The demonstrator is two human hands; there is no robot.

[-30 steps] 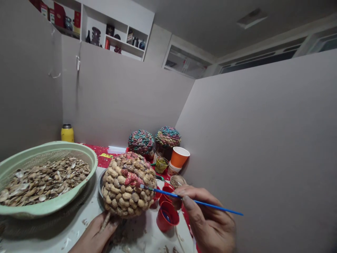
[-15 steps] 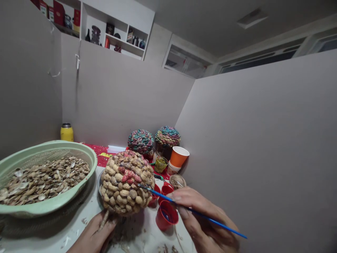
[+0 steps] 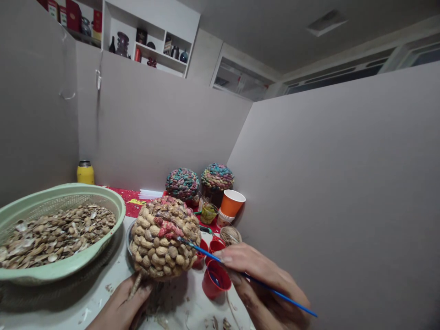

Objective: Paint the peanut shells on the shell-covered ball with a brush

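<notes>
A round ball covered in peanut shells (image 3: 161, 256) is in front of me, mostly bare tan with red-painted shells near its upper middle. My left hand (image 3: 129, 302) grips it from below; the fingertips are hidden underneath, and a short twine-like end (image 3: 135, 285) pokes out over the hand. In my right hand (image 3: 264, 286), thumb and fingers pinch a thin blue paintbrush (image 3: 275, 293). The brush's tip touches the shells just below the red patch. Beneath the brush stands a red cup (image 3: 216, 280) with dark blue paint inside; two more red cups are partly hidden behind it.
At left a green colander (image 3: 117, 197) holds loose shells. Two painted shell balls (image 3: 182, 183) (image 3: 217, 176) stand at the back, near an orange paper cup (image 3: 233, 202), a twine roll (image 3: 230, 234) and a yellow bottle (image 3: 85, 174). Grey partitions (image 3: 161, 123) enclose the table.
The brush tip has shifted very slightly left on the shells, and my right hand is tilted a little differently. The whole view has drifted slightly; both grips stay the same.
</notes>
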